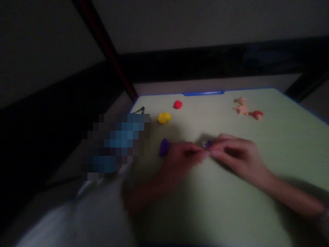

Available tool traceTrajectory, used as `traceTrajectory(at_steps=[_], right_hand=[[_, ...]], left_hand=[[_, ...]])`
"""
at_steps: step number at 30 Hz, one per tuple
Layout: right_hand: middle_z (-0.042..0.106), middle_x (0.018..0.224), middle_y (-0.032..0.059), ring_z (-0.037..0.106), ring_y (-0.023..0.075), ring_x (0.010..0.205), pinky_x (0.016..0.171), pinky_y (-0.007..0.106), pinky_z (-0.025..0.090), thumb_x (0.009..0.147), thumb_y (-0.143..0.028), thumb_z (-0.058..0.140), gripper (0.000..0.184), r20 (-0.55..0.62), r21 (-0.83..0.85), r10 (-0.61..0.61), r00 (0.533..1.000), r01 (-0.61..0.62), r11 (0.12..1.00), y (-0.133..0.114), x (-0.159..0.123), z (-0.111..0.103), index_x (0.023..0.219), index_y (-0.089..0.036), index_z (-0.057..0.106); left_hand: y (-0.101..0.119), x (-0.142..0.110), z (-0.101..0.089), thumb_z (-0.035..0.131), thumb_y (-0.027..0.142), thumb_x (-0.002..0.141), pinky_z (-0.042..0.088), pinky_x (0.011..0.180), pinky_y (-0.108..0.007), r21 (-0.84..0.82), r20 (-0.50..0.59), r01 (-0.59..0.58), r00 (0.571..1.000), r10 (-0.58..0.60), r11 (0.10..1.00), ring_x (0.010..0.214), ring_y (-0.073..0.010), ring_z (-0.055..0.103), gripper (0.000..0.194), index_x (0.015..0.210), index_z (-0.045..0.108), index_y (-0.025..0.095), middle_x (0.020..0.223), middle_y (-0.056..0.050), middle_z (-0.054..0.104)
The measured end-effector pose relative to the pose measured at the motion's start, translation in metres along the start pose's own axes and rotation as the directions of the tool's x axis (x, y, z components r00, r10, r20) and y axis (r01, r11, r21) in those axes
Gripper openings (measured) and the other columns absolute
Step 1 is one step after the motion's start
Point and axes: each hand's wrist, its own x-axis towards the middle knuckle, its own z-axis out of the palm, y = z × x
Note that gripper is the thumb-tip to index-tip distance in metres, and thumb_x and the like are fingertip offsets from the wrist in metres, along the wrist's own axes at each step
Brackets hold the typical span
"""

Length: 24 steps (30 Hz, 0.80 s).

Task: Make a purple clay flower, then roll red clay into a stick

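We see a pale table [210, 212] filling the centre and lower right of the frame, with a white cloth [84, 219] at lower left. Right of centre lies the right hand [238, 151], its thumb and fingers pinched on a small purple piece. The left hand [182, 156], at centre, brings its thumb and finger tips up to meet them; we cannot tell whether these also clamp the piece. A purple lump [163, 147] sits just left of the left hand, partly behind it. Above it we find a yellow lump [164, 118]; at upper right, a red-and-peach piece [257, 115] near two peach pieces [242, 109]; above centre, a red lump [178, 104]. Smallest is the small purple piece [208, 144], partly hidden, at the right fingertips where the hands meet. Blue edging [159, 94] bounds the table's far side, well above both hands; a pixelated patch [118, 144] covers part of the left side. We note open room below the joined fingertips and toward the right of the frame.
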Motion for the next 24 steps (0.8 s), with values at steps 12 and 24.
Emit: traceTrajectory(at_steps=[12,24], right_hand=[[0.061,0.074,0.0036,0.056,0.0109,0.062,0.049,0.022,0.043,0.079,-0.021,0.065,0.012,0.017,-0.031,-0.129,0.992,0.129,0.991,0.0034,-0.0022,-0.0023,0.087,-0.022,0.074],[0.064,0.072,0.0034,0.059,0.0123,0.063,0.051,0.023,0.044,0.078,-0.019,0.067,0.009,-0.03,-0.031,-0.108,0.994,0.107,0.994,0.0023,-0.0022,-0.0041,0.081,-0.022,0.074]], left_hand=[[0.0009,-0.0003,0.0004,0.064,0.026,0.071,0.036,0.055,-0.022,0.006,0.017,0.007,1.0,-0.008,1.0,0.056,-0.0094,0.046,0.016,0.06,0.064,0.014,0.056,0.002,0.054],[0.001,-0.0003,0.0029,0.065,0.019,0.069,0.04,0.055,-0.023,0.024,-0.044,-0.034,0.998,0.035,0.999,0.054,-0.0096,0.049,0.008,0.062,0.067,0.016,0.054,0.003,0.056]])
